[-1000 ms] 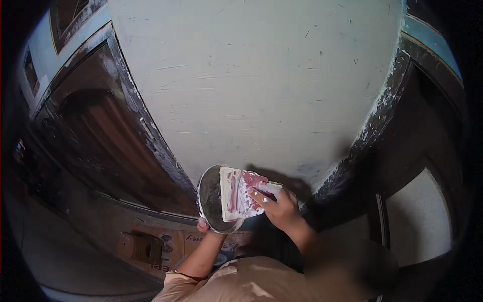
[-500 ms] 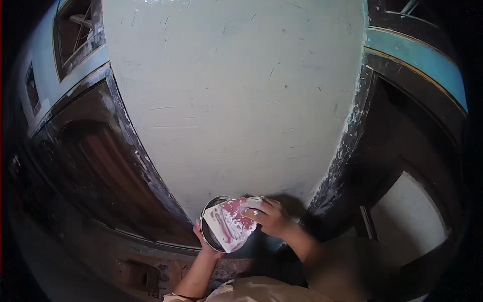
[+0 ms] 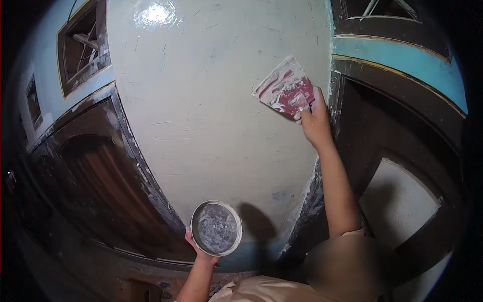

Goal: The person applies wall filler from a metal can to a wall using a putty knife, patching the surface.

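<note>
My right hand (image 3: 314, 113) grips a red flat scraper (image 3: 286, 90) smeared with white paste, raised against or just in front of the pale, scratched wall (image 3: 201, 100), near its right edge; I cannot tell if the blade touches it. Low in the middle, my left hand (image 3: 198, 249) holds up a shallow round metal container (image 3: 215, 227) from beneath and the side. Its dark inner face carries whitish smears.
Dark doors (image 3: 95, 181) with patchy, paint-marked frames stand left and right, with openings (image 3: 83, 45) above and a turquoise band (image 3: 397, 60) at upper right. A low brownish object (image 3: 138, 289) sits on the floor at bottom left.
My right hand has lifted the scraper off the round container and carried it up and right onto the upper wall area. My left hand still holds the container, now uncovered.
</note>
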`<state>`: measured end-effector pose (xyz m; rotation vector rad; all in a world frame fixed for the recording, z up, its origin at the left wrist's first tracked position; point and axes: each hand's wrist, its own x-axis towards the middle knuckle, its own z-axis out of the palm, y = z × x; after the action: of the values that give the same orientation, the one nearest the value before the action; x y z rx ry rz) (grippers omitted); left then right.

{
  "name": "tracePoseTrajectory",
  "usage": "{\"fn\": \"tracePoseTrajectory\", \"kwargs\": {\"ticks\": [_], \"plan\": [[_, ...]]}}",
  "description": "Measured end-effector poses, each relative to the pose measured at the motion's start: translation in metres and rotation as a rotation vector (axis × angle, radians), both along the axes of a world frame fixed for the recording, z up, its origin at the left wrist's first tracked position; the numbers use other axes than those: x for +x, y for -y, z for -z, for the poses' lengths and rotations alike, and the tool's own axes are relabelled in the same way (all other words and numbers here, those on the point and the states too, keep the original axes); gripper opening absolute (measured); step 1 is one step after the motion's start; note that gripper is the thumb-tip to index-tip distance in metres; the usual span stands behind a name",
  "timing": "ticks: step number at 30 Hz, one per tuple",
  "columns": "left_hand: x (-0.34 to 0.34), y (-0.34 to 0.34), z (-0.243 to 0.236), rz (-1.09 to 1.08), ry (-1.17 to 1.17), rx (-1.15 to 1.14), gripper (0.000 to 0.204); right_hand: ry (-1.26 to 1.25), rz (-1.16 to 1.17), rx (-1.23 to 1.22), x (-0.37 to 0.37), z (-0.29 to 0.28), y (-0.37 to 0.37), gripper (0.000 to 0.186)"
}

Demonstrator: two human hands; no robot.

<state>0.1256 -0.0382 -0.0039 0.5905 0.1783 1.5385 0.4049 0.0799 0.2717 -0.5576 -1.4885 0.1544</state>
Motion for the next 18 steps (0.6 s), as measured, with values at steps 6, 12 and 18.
{"fn": "tracePoseTrajectory", "kwargs": {"ticks": [6, 12, 18], "plan": [[-0.007, 0.006, 0.001, -0.023, 0.034, -0.030, 0.090, 0.237, 0.123, -0.194, 0.022, -0.052, -0.006, 0.024], [-0.007, 0.008, 0.000, -0.046, 0.007, -0.024, 0.087, 0.285, 0.160, -0.178, 0.015, -0.069, -0.018, 0.028], [-0.010, 0.006, 0.007, -0.043, 0.039, -0.054, 0.086, 0.287, 0.150, -0.214, 0.020, -0.071, -0.015, 0.027]]}}
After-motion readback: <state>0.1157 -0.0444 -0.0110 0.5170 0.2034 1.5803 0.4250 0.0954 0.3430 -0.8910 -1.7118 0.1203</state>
